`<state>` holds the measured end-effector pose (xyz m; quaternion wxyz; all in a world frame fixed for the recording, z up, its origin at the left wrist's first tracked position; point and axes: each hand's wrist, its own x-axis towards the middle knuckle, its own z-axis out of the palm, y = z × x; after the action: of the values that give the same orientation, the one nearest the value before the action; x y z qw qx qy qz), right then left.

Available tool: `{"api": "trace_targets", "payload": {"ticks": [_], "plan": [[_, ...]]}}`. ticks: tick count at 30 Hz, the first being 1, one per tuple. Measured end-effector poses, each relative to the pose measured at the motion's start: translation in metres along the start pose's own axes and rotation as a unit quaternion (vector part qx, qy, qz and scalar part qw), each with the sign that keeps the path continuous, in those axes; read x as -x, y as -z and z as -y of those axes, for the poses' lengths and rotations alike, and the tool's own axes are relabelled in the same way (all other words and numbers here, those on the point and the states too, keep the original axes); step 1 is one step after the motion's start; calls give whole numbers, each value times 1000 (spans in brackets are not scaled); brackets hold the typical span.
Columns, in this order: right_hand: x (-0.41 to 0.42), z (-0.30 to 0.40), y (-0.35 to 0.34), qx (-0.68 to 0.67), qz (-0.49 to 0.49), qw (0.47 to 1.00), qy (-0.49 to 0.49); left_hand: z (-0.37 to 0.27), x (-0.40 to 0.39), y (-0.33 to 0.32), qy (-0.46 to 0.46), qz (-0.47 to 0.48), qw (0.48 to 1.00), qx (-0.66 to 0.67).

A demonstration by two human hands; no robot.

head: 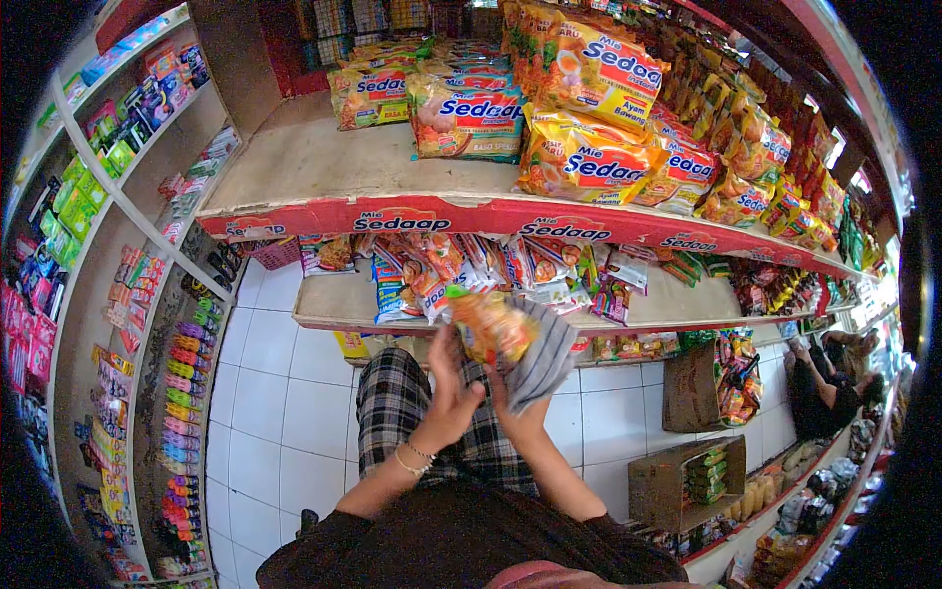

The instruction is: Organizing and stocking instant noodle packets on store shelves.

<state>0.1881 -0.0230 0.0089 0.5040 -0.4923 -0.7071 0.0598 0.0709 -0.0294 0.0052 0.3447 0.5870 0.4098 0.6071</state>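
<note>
An instant noodle packet [493,327], orange and yellow with a green corner, is held up before the lower shelf, blurred by motion. My right hand [515,401] is under it and grips a grey striped cloth [543,353] that lies against the packet's right side. At the packet's left side is my left hand [449,401], its fingers raised and its thumb apart; whether it touches the packet is unclear. Beyond both hands, mixed noodle packets [441,269] lie in a loose heap on the lower shelf [331,313].
Mie Sedaap packets [471,114] stand in rows on the upper shelf [294,169]. Cardboard boxes [644,482] with packets rest on the tiled floor at right. Left is a tall shelf unit [110,184] of small goods. Another person [820,383] sits at far right.
</note>
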Motion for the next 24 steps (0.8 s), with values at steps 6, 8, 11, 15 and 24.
{"api": "trace_targets", "payload": {"ticks": [6,8,11,15,24], "plan": [[30,20,-6,-155,107,981,55,46,19,25,270,39,842,465],[31,20,-5,-103,127,984,74,21,13,24,240,37,875,420],[40,-7,-16,-164,190,963,-94,20,21,17,159,-71,926,334],[49,-2,-17,-120,158,976,-92,19,21,17,174,43,924,338],[-3,20,-6,-3,66,994,86,26,21,16,227,70,910,340]]}}
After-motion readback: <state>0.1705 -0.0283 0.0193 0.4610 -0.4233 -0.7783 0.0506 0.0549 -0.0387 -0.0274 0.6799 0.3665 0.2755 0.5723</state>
